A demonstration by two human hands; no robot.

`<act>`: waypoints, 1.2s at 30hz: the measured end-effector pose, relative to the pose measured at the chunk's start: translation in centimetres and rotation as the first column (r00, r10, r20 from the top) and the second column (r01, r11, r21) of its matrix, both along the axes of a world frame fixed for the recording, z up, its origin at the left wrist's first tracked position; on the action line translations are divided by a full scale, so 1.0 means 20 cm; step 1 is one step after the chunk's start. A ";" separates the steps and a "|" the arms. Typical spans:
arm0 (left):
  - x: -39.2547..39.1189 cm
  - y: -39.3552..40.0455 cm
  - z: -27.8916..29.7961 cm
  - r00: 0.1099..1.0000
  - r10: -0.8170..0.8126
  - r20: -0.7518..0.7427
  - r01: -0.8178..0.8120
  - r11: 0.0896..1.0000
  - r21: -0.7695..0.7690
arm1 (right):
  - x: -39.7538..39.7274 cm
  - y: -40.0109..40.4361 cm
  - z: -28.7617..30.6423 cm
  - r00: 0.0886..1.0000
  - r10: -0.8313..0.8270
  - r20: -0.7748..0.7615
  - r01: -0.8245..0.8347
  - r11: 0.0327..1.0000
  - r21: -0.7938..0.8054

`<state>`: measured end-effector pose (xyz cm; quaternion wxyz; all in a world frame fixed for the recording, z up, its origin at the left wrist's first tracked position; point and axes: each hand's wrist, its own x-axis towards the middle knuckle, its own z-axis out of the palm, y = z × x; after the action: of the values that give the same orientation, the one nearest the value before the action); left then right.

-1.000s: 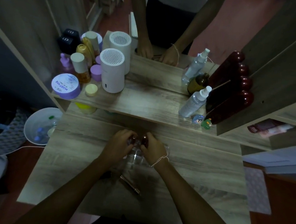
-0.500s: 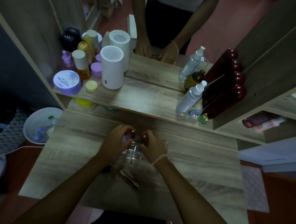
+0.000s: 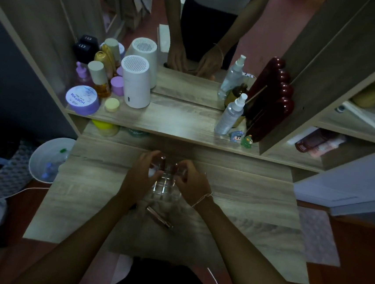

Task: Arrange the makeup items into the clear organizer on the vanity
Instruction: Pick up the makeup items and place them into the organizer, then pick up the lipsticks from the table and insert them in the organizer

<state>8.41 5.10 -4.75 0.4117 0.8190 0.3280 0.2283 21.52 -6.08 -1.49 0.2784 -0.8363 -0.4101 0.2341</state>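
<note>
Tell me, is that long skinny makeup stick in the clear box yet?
Out. The makeup stick lies flat on the vanity top, nearer the person than the clear organizer.

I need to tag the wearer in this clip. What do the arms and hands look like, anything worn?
Both forearms are bare, with no sleeves and no gloves. The right hand has a thin pale string tied round its wrist. The left hand and its wrist show nothing worn.

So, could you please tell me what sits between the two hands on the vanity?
In the head view, the clear organizer sits between the left hand and right hand.
</note>
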 end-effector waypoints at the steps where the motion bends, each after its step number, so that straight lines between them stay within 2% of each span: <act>1: -0.01 -0.02 0.00 1.000 0.020 0.008 -0.020 1.000 -0.007 | 0.00 -0.02 0.00 1.000 -0.007 0.016 0.007 1.000 0.019; 4: -0.06 -0.08 0.01 0.994 0.109 0.027 -0.109 0.994 0.022 | 0.00 -0.10 0.00 0.999 -0.028 0.045 0.024 0.996 0.088; 7: -0.13 -0.17 0.00 0.984 0.176 0.000 -0.176 0.984 0.006 | 0.01 -0.19 0.01 0.996 -0.086 0.000 0.085 0.988 0.131; 11: -0.25 -0.30 -0.05 0.993 0.099 -0.059 -0.095 0.994 0.062 | -0.01 -0.34 -0.02 0.986 -0.162 -0.040 0.167 0.960 0.224; 15: -0.33 -0.43 -0.06 0.986 0.098 -0.138 -0.087 0.993 0.079 | -0.03 -0.50 -0.08 0.972 -0.223 -0.076 0.232 0.964 0.134; 23: -0.43 -0.57 -0.07 0.954 0.048 -0.296 -0.028 0.997 0.072 | -0.04 -0.68 -0.21 0.926 -0.356 -0.128 0.368 0.925 0.093; 27: -0.39 -0.60 -0.07 0.934 -0.050 -0.354 0.100 0.987 0.125 | -0.06 -0.73 -0.25 0.896 -0.428 -0.120 0.438 0.897 0.064; 31: -0.30 -0.59 -0.06 0.906 -0.155 -0.393 0.229 0.962 0.150 | -0.05 -0.76 -0.24 0.904 -0.426 -0.023 0.426 0.905 -0.026; 34: -0.23 -0.55 -0.06 0.875 -0.219 -0.432 0.333 0.920 0.209 | -0.01 -0.77 -0.24 0.896 -0.440 0.063 0.443 0.896 -0.038; 36: -0.20 -0.53 -0.06 0.824 -0.235 -0.515 0.429 0.853 0.296 | 0.01 -0.76 -0.26 0.897 -0.433 0.089 0.440 0.894 -0.083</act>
<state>4.38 -5.53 -5.87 0.1797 0.9607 0.2113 0.0124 21.68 -21.37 -6.69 0.2671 -0.9275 -0.2088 0.1575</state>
